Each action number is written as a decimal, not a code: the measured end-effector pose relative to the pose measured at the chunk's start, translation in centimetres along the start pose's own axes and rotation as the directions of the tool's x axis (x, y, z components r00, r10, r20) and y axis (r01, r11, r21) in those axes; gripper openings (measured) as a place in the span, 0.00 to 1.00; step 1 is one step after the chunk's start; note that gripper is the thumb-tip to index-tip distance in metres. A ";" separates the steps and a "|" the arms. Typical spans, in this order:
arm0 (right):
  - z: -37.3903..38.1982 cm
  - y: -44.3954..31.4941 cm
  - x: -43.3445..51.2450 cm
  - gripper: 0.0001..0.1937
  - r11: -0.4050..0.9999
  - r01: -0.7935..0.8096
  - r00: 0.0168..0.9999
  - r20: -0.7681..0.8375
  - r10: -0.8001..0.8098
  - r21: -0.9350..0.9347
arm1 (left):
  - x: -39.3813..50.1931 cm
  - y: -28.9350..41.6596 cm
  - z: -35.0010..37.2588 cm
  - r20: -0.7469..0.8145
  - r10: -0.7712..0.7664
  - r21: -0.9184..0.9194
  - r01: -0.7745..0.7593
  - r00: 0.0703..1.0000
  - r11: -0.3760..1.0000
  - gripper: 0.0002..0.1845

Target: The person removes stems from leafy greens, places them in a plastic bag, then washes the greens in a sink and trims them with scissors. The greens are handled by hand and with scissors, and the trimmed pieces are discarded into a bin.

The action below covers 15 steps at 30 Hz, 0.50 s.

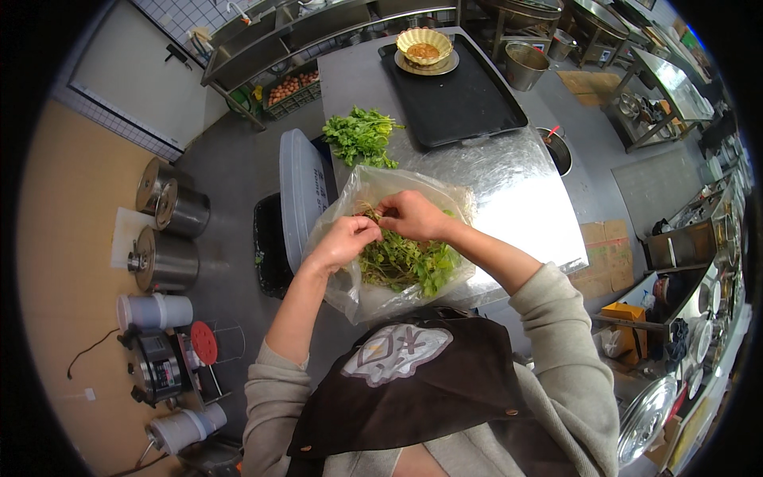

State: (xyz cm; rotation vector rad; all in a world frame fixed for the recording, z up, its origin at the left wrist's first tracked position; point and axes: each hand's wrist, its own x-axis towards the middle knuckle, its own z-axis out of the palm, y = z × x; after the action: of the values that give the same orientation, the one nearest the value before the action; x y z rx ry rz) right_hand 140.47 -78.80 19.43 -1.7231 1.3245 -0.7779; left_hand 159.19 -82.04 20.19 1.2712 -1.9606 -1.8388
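Observation:
A clear plastic bag [381,301] lies open at the near end of the steel table [501,173], with leafy green herbs [411,259] inside, stems and roots showing. Over the bag my left hand [346,241] and my right hand [414,216] meet, fingertips nearly touching. Both hands pinch at thin herb stems [366,210] between them; the fingers hide part of the stems. Beyond the bag, at the table's left edge, rests a bunch of green leafy herbs [360,136] outside the bag.
A black tray [459,101] holds a metal plate [444,67] with a yellow basket [424,40]. Left of the table stands a black bin [271,244], its grey lid [295,197] upright. Steel pots [170,259] line the left wall. A metal bucket [526,65] stands right of the table.

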 end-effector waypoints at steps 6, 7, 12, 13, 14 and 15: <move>1.5 4.0 1.7 0.12 0.971 -0.217 0.963 -0.183 0.197 -0.098 | -1.1 0.9 -1.9 0.319 0.211 -0.483 -0.034 0.924 0.875 0.08; 1.4 5.2 1.9 0.13 0.950 -0.309 0.938 -0.180 0.298 -0.038 | -1.4 1.4 -2.2 0.290 0.256 -0.571 -0.049 0.922 0.820 0.08; 2.6 8.3 1.3 0.15 0.925 -0.191 0.968 -0.217 0.123 -0.327 | -1.1 4.7 -4.1 -0.114 0.298 -0.878 -0.237 0.948 0.416 0.09; 2.8 8.1 1.0 0.16 0.915 -0.189 0.975 -0.182 0.131 -0.357 | -0.4 5.3 -4.8 -0.189 0.264 -0.913 -0.268 0.946 0.306 0.07; 2.8 7.7 0.8 0.16 0.898 -0.271 0.962 -0.136 0.238 -0.347 | 0.6 5.7 -5.6 -0.244 0.213 -0.925 -0.293 0.946 0.241 0.06; 2.8 7.0 0.5 0.16 0.877 -0.348 0.937 -0.086 0.340 -0.330 | 1.8 5.8 -6.5 -0.293 0.172 -0.931 -0.322 0.940 0.170 0.05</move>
State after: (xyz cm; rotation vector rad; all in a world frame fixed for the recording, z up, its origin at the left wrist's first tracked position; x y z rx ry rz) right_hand 139.67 -79.53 11.92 -1.6649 1.8062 -0.3801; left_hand 159.55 -88.77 26.06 0.4975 -0.4432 -2.0607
